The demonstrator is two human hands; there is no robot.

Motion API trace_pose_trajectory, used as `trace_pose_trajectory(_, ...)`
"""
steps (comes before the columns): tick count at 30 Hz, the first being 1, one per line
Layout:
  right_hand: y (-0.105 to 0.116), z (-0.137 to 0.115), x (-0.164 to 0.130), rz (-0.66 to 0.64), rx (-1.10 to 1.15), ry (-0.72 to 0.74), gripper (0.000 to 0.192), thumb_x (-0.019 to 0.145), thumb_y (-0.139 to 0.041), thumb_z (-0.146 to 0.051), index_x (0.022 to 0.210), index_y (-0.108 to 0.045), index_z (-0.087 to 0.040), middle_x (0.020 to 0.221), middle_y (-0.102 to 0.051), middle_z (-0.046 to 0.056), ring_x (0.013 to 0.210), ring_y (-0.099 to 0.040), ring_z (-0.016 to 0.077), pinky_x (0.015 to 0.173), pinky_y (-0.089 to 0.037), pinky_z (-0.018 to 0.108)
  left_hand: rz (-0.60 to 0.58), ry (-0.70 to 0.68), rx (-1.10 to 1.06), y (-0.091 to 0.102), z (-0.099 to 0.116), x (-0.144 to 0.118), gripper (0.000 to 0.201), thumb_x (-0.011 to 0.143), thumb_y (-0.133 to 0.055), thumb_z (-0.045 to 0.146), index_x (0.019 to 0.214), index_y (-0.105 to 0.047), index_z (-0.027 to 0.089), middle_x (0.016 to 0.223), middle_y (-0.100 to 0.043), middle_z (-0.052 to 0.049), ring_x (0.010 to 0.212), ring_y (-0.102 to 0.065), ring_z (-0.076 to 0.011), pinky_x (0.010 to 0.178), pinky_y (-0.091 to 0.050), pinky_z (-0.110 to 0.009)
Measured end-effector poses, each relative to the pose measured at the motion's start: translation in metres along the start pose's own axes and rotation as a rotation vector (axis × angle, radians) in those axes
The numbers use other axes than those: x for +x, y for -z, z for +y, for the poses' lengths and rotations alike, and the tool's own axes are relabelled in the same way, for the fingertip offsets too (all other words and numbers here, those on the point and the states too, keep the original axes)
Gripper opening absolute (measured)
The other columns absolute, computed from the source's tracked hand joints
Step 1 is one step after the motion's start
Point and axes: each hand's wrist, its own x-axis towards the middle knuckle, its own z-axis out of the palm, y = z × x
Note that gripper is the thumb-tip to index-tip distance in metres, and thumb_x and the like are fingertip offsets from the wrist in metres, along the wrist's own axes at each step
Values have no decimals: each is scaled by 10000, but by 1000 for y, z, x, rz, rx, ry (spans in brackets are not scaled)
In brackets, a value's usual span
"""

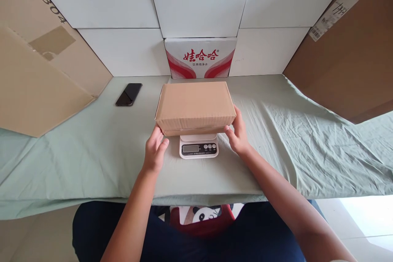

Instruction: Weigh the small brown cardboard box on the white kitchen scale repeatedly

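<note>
A closed brown cardboard box (195,100) sits over a white kitchen scale (199,156) and hides most of its weighing platform. Whether the box rests on the scale or hovers just above it, I cannot tell. My left hand (156,149) grips the box at its near left corner, thumb apart and some fingers hidden behind the side. At the near right corner my right hand (239,133) holds the box, its thumb against the front face. The scale's small display and its buttons face me below the box; no digits are readable.
A dark smartphone (129,94) lies on the green tablecloth (92,147) to the left. Large cardboard boxes stand at the left (46,86) and right (346,57). Behind is a wall of white boxes (199,0), with a red-and-white printed carton (201,58) at its bottom middle.
</note>
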Motion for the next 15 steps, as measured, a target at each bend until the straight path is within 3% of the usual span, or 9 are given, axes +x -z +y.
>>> trace_pose_trajectory(11, 0, -1, 3, 26, 16, -25, 674, 943, -506, -692, 1523, -431, -357, 1522, -551, 116, 1371, -564, 366, 1027, -594, 561, 2, -4, 15, -1, 2, -5, 749, 910, -653, 513, 1587, -454, 261, 1560, -576, -115, 1495, -490, -361, 1250, -395, -517)
trace_pose_trajectory(15, 1, 0, 1, 152, 55, -82, 616, 936, -511, -693, 1477, -461, -404, 1531, -536, 93, 1360, -584, 378, 1053, -563, 609, 53, -17, -19, -2, 3, -3, 765, 912, -649, 509, 1609, -414, 298, 1668, -453, -75, 1588, -347, -329, 1303, -316, -472)
